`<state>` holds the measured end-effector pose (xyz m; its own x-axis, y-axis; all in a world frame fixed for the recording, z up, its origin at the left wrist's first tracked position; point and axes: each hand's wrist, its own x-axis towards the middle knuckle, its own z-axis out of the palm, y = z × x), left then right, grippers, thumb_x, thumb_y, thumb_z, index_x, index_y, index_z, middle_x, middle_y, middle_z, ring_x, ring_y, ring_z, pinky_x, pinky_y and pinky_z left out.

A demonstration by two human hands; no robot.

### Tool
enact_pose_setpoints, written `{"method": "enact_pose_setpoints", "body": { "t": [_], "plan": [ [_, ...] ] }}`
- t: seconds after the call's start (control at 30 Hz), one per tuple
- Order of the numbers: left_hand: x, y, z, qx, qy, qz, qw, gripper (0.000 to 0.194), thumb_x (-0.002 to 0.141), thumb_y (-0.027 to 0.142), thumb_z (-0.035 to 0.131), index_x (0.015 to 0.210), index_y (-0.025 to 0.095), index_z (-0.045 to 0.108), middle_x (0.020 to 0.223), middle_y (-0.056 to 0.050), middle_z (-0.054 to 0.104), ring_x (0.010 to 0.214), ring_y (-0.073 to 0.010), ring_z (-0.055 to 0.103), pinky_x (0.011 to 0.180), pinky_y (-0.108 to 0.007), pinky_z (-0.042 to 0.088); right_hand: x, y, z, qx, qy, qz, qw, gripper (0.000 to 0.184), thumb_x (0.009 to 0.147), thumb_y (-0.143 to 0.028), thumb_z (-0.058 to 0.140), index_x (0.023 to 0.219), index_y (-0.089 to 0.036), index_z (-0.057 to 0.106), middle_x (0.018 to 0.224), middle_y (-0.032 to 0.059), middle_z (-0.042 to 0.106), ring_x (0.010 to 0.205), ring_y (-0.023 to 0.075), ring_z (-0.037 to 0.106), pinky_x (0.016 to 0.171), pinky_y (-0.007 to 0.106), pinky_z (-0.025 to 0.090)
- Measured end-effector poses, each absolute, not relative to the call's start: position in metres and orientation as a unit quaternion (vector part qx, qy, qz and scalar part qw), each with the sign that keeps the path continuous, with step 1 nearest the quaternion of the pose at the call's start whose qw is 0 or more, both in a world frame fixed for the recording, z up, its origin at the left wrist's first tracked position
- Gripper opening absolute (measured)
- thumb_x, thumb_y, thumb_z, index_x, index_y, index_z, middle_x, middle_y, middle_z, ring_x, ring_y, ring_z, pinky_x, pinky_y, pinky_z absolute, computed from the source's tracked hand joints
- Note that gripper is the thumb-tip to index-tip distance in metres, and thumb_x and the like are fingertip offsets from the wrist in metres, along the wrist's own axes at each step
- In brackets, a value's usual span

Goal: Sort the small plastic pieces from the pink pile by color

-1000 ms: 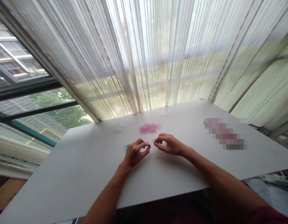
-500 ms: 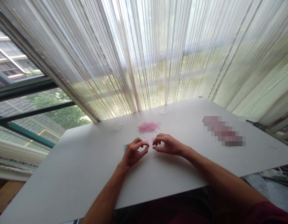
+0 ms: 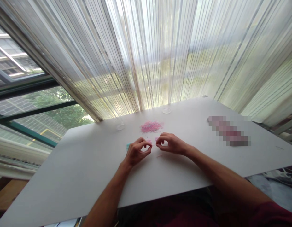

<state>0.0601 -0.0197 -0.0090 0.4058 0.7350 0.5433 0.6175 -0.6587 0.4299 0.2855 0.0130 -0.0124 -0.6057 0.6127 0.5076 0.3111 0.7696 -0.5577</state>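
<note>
Both hands are on the person's side of the pile (image 3: 152, 126), thumb tips facing, just apart. The left hand (image 3: 138, 151), toward the pile's left, bends its fingers (image 3: 141, 142) and thumb into a ring, tips pinched. The right hand (image 3: 171, 144), toward the pile's right, pinches likewise, knuckles raised. The left arm (image 3: 107, 194) slants up toward the pile; the right arm (image 3: 217, 167) slants in lower, more stretched out, sleeved at the elbow.

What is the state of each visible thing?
Left hand: pinching thin strip
Right hand: likewise
Thin strip: spanning between hands
Pink strips: loosely heaped
Stray strip: lying alone
Teal pieces: partly hidden by left hand
Two clear round items: apart
Striped curtain: drawn across most panes
Pixelated item: cannot tell
</note>
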Motion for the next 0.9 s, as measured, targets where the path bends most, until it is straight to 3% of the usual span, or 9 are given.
{"method": "enact_pose_setpoints", "body": {
  "t": [0.33, 0.9],
  "plan": [
    [-0.014, -0.001, 0.006, 0.795, 0.517, 0.276, 0.158, 0.018, 0.079, 0.035, 0.067, 0.082, 0.02, 0.077, 0.066, 0.001, 0.053, 0.057, -0.0089, 0.043, 0.053, -0.019, 0.037, 0.289, 0.011, -0.006, -0.296, -0.865, 0.21, 0.346, 0.01, 0.085, -0.018, 0.06, 0.086, -0.018, 0.071, 0.077, 0.004, 0.064, 0.07, 0.0138, 0.059, 0.069, 0.026, 0.049],
    [-0.01, -0.002, 0.006, 0.803, 0.515, 0.223, 0.2, 0.017, 0.078, 0.034, 0.066, 0.082, 0.023, 0.078, 0.067, 0.0, 0.058, 0.058, -0.0098, 0.046, 0.054, -0.02, 0.038, 0.291, 0.013, -0.007, -0.298, -0.87, 0.21, 0.331, 0.012, 0.086, -0.019, 0.059, 0.088, -0.017, 0.071, 0.077, 0.0039, 0.064, 0.07, 0.0135, 0.058, 0.069, 0.026, 0.048]
  ]
}}
